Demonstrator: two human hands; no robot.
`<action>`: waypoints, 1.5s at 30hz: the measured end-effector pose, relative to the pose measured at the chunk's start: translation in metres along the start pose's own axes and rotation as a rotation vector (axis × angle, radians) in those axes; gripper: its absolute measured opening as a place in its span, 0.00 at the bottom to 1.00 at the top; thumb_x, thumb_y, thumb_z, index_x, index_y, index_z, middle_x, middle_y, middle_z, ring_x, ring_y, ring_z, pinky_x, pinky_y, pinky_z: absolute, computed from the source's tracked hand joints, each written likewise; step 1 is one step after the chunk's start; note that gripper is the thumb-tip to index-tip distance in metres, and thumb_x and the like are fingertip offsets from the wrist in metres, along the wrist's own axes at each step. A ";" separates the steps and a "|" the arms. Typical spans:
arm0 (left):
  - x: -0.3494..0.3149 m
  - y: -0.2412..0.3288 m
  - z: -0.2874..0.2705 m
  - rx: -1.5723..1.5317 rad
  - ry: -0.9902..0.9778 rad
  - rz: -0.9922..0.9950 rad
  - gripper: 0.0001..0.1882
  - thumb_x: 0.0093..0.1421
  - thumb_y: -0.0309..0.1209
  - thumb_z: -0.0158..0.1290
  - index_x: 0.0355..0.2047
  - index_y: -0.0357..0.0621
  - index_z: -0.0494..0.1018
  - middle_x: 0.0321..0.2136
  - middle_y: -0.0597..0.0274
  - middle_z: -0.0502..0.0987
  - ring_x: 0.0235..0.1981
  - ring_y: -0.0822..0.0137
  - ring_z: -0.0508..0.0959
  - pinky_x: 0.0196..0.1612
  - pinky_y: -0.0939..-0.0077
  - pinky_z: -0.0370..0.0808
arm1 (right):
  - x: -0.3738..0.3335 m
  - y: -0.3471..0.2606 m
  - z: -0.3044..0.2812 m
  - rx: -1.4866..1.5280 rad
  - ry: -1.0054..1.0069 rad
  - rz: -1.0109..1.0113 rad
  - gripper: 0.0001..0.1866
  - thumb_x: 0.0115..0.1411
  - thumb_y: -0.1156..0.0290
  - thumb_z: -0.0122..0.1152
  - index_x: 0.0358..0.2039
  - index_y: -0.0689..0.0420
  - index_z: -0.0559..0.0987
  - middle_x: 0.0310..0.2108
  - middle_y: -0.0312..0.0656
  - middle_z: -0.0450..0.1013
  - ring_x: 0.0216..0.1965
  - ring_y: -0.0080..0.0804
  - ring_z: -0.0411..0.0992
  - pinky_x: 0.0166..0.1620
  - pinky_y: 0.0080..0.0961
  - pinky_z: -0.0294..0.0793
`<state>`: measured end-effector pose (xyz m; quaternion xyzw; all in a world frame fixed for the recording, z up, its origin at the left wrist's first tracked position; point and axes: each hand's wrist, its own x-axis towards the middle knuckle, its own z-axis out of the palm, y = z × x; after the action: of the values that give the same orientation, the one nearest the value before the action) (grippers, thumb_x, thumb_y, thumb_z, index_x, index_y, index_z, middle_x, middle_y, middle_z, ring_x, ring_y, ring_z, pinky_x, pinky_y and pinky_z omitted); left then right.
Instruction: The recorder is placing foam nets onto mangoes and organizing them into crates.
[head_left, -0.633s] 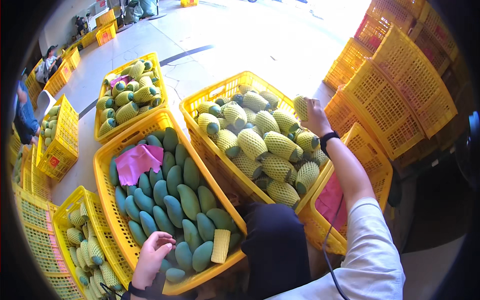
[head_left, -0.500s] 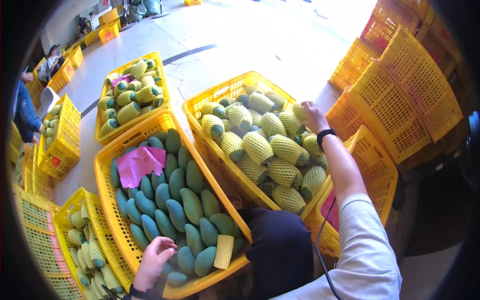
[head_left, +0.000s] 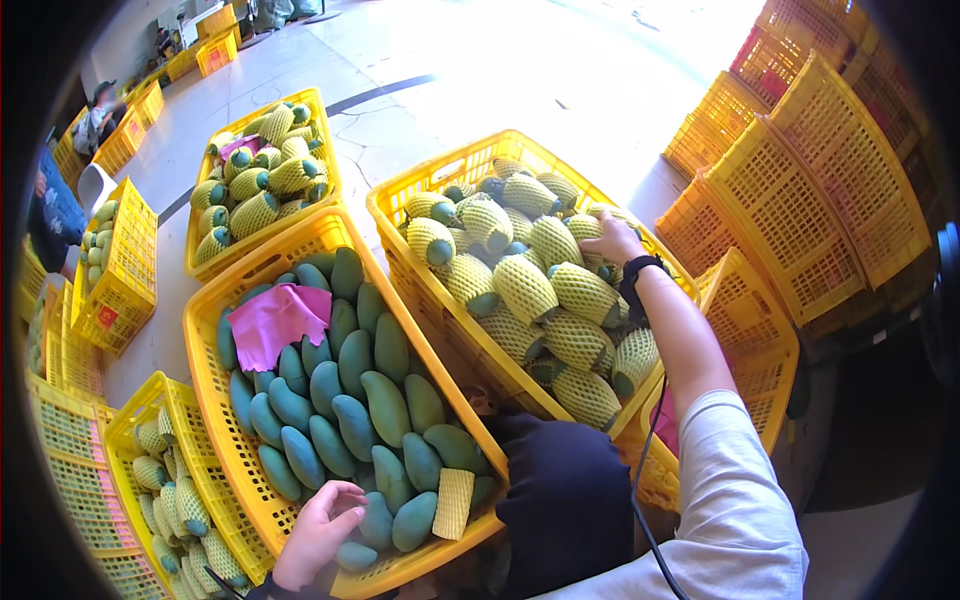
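Your left hand (head_left: 325, 525): fingers loosely curled, nothing pinched; nearest bare mango (head_left: 376, 521) just to its right, long axis pointing away from you. Your right hand (head_left: 612, 238): at a netted mango (head_left: 614, 212), inside the crate (head_left: 430, 287); grip closure, cannot tell.

Left of frame centre, your cloth (head_left: 282, 325) and net (head_left: 454, 504) lie on mangoes (head_left: 355, 425) in a crate (head_left: 255, 272); a second crate (head_left: 428, 285) stands right.
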<state>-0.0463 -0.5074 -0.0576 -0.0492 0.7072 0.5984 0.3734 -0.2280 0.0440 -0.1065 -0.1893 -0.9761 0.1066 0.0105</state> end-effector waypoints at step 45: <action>0.004 -0.005 -0.015 0.104 -0.027 -0.018 0.14 0.57 0.24 0.49 0.44 0.40 0.66 0.34 0.64 0.72 0.35 0.73 0.71 0.40 0.80 0.69 | 0.097 -0.114 -0.011 -0.322 0.270 -0.295 0.30 0.44 0.67 0.62 0.50 0.50 0.64 0.51 0.47 0.63 0.55 0.41 0.60 0.53 0.42 0.66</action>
<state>-0.0537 -0.5203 -0.0642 -0.0279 0.7317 0.5580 0.3904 -0.3588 -0.0211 -0.0739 -0.0565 -0.9873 -0.0789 0.1261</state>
